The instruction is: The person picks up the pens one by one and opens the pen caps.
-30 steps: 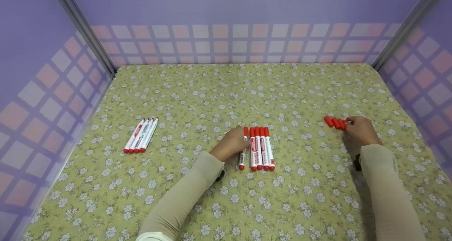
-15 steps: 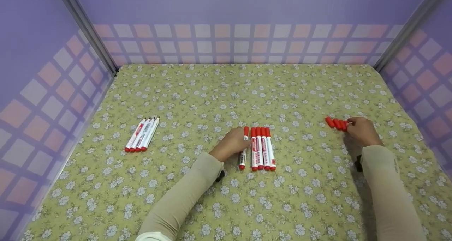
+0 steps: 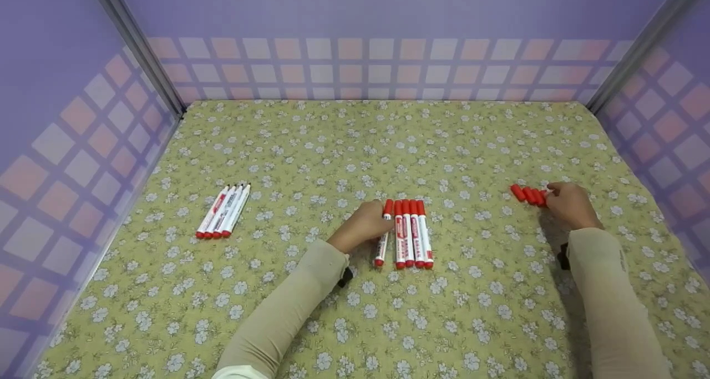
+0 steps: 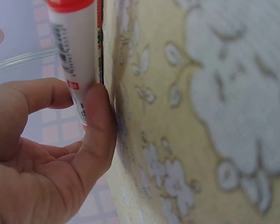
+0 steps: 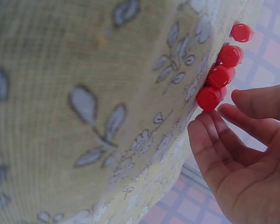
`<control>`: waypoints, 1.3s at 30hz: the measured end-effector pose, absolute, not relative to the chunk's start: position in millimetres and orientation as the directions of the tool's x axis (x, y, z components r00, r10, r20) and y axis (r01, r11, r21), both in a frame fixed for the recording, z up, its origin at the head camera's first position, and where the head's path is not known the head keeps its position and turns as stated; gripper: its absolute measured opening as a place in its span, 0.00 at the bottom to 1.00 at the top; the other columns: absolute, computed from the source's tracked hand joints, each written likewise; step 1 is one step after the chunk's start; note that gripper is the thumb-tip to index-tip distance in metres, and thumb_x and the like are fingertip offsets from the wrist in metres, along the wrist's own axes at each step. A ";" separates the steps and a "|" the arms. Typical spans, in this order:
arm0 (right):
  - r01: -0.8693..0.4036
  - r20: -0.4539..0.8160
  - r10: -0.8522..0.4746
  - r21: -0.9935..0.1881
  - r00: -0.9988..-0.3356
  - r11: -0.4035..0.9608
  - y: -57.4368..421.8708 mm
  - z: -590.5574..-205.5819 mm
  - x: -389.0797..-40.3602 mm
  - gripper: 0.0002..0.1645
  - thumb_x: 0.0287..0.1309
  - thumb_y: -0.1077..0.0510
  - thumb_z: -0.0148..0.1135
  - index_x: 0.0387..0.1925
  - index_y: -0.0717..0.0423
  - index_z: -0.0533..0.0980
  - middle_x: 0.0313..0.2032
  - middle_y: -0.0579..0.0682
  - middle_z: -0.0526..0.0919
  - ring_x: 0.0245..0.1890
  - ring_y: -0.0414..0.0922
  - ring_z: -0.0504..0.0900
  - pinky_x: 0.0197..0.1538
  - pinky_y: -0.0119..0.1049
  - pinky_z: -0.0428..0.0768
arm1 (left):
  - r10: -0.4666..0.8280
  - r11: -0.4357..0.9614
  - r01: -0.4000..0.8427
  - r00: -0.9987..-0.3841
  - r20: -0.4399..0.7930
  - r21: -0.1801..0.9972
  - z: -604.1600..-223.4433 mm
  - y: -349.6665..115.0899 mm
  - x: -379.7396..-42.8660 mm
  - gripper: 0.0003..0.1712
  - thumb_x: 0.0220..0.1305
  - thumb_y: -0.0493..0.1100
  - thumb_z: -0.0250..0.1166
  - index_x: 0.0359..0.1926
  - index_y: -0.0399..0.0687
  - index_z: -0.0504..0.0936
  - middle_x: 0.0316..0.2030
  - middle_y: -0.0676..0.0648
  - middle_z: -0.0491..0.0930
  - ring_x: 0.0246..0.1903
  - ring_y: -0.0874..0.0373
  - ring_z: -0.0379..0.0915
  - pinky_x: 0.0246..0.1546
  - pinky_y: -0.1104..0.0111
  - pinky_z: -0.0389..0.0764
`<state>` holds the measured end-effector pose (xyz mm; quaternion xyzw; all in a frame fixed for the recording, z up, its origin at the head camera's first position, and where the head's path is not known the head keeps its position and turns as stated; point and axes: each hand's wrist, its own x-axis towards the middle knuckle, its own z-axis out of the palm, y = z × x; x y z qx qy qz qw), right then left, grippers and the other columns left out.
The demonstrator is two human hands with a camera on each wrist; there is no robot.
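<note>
Marker [image 3: 381, 250] has tilted, far end rightward, pinched in the left hand [image 3: 363, 226].
Probably light, stiff, slick; pinch midway. Right hand [image 3: 571, 206], loosely parted, holds nothing near the caps [image 3: 530, 196].

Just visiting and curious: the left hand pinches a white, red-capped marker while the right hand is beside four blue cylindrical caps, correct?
Not quite: the four cylindrical caps beside the right hand are red, as the right wrist view shows.

On the cloth [image 3: 333, 151], uncapped markers [image 3: 223, 212] lie left, capped markers [image 3: 409, 236] in the middle, and loose caps [image 3: 529, 195] right
</note>
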<state>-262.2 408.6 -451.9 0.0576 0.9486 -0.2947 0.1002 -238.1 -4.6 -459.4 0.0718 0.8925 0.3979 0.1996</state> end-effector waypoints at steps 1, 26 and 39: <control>0.163 -0.219 0.048 -0.548 -0.975 0.821 408.3 -451.3 -262.3 0.32 0.65 0.62 0.39 0.67 0.76 0.56 0.57 0.78 0.68 0.40 0.55 0.77 0.32 0.35 0.74 | 0.294 0.669 -0.021 -0.911 -0.291 0.743 -459.2 -5.0 -237.9 0.10 0.64 0.44 0.60 0.26 0.49 0.73 0.20 0.52 0.67 0.18 0.62 0.61 0.20 0.70 0.65; 0.060 -0.145 -0.024 -0.544 -0.989 0.837 374.0 -433.7 -270.1 0.29 0.70 0.59 0.41 0.67 0.71 0.61 0.57 0.73 0.70 0.34 0.52 0.78 0.28 0.35 0.74 | 0.348 0.688 0.085 -0.910 -0.225 0.721 -441.7 -17.9 -236.4 0.20 0.70 0.47 0.50 0.60 0.51 0.75 0.47 0.47 0.80 0.30 0.58 0.68 0.32 0.65 0.70; -0.138 -0.049 -0.197 -0.551 -0.979 0.823 329.0 -420.2 -266.6 0.29 0.73 0.55 0.45 0.67 0.67 0.62 0.55 0.68 0.74 0.49 0.62 0.77 0.47 0.54 0.76 | 0.468 0.723 0.343 -0.881 -0.061 0.600 -444.1 -22.8 -239.1 0.21 0.73 0.48 0.52 0.64 0.53 0.74 0.50 0.47 0.77 0.42 0.57 0.73 0.42 0.61 0.75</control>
